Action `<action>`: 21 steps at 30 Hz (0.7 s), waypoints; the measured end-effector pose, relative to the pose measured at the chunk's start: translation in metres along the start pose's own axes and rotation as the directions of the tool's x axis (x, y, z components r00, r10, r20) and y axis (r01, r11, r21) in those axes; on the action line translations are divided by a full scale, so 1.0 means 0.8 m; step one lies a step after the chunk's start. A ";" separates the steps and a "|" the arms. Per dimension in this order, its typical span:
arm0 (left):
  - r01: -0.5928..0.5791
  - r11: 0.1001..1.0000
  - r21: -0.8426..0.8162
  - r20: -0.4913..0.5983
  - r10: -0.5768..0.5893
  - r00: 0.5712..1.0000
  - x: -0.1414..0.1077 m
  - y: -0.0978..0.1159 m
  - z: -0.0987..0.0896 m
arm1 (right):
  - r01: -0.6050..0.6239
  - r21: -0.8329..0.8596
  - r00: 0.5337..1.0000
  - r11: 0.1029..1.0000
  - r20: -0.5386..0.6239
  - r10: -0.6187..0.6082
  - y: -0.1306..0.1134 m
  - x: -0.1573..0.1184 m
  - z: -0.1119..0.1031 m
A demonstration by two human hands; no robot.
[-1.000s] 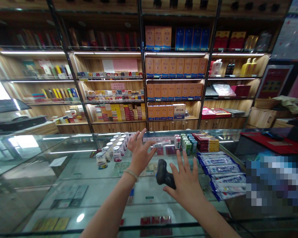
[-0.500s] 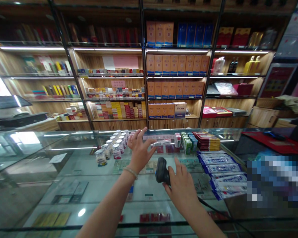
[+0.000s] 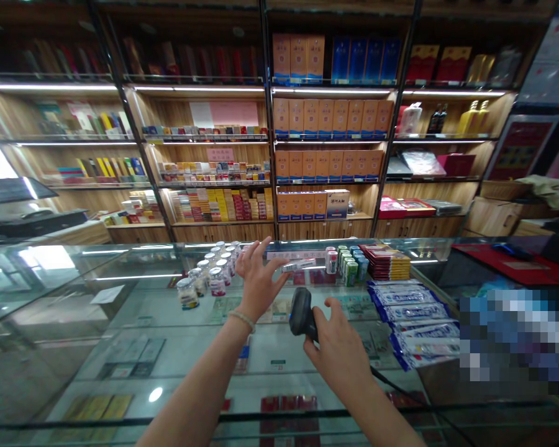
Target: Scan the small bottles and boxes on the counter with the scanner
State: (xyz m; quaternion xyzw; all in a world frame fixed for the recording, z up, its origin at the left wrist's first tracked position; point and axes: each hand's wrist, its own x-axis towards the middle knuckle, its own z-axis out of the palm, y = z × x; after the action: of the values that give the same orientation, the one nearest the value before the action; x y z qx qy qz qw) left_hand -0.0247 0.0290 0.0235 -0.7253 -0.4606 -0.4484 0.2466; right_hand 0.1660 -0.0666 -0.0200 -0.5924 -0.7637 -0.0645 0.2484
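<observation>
My left hand (image 3: 259, 282), with a beaded bracelet at the wrist, reaches over the glass counter. Its thumb and forefinger pinch the near end of a small white tube-shaped pack (image 3: 300, 265), whose print is too small to read. In my right hand (image 3: 340, 341) is a black barcode scanner (image 3: 300, 310), fingers wrapped round its handle. The scanner's head is tilted up, below the pack and apart from it. From beneath the right wrist a black cable (image 3: 400, 392) trails to the lower right.
White-capped jars (image 3: 217, 280) stand in rows left of my left hand. Small red, green and blue canisters (image 3: 350, 272), stacked red-and-yellow packs (image 3: 386, 262) and blue-and-white packets (image 3: 412, 310) lie on the right of the glass counter (image 3: 168, 329). Stocked shelves (image 3: 326, 217) stand behind.
The scanner has tipped slightly, its head rising a little, and the fingers of my right hand have curled in more. My left hand and the pack have shifted slightly left.
</observation>
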 end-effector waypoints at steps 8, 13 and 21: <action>0.046 0.999 0.000 -0.023 -0.046 0.999 -0.003 -0.008 0.004 | 0.131 0.200 0.959 0.971 -0.272 -0.074 0.009 -0.006 -0.008; 0.057 0.998 0.003 -0.035 -0.057 0.998 -0.004 -0.008 0.004 | 0.276 0.413 0.922 0.868 -0.370 -0.117 0.017 -0.010 -0.015; 0.064 0.998 0.012 -0.053 -0.063 0.997 -0.006 -0.008 0.003 | 0.193 0.519 0.936 0.833 -0.353 0.003 0.015 -0.013 -0.023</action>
State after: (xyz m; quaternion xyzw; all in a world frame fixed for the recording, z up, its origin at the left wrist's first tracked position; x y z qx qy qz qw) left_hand -0.0305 0.0317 0.0177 -0.6966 -0.4798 -0.4715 0.2493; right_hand 0.1843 -0.0795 -0.0106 -0.4375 -0.7246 0.0424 0.5309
